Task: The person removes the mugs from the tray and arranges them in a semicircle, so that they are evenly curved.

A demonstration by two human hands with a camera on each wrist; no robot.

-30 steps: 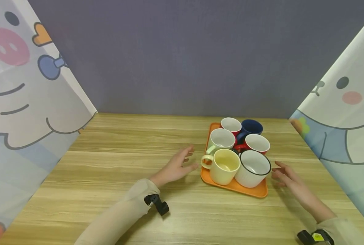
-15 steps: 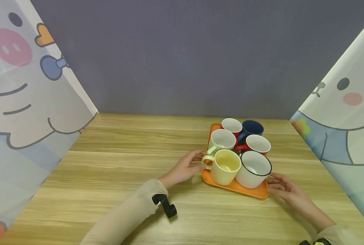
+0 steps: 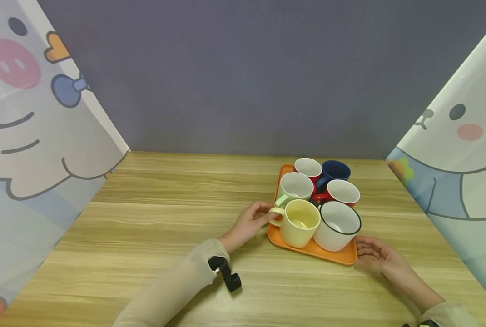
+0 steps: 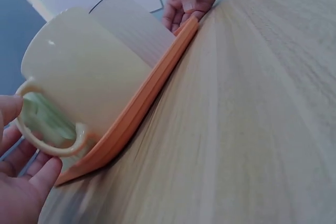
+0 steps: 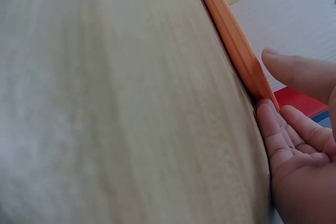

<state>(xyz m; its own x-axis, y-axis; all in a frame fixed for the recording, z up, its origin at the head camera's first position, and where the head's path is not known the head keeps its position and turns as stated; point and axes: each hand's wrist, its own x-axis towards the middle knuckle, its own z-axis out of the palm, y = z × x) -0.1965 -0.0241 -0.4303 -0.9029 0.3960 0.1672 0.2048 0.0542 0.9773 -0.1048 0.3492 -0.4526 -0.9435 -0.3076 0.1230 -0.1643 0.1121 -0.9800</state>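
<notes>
An orange tray (image 3: 326, 257) bears several mugs. At its front stand a yellow mug (image 3: 298, 231) and a white mug (image 3: 330, 240) with a black rim. My left hand (image 3: 247, 225) is at the tray's left side, its thumb right by the yellow mug's handle (image 4: 52, 148) and its other fingers low at the tray's edge. At the front right corner is my right hand (image 3: 384, 261). In the right wrist view its fingertips (image 5: 268, 114) touch the tray's corner, while the thumb (image 5: 294, 72) stays raised and apart.
Behind the front mugs stand a pale green mug (image 3: 295, 187), two red mugs with white insides, one at the back (image 3: 308, 168) and one at the right (image 3: 343, 192), and a blue mug (image 3: 336, 171). A grey partition (image 3: 243, 91) borders the wooden table (image 3: 165, 204) at the back.
Both hands have moved inward to the tray, the left going right to its side and the right going left to its front corner. The tray and mugs have stayed in place.
</notes>
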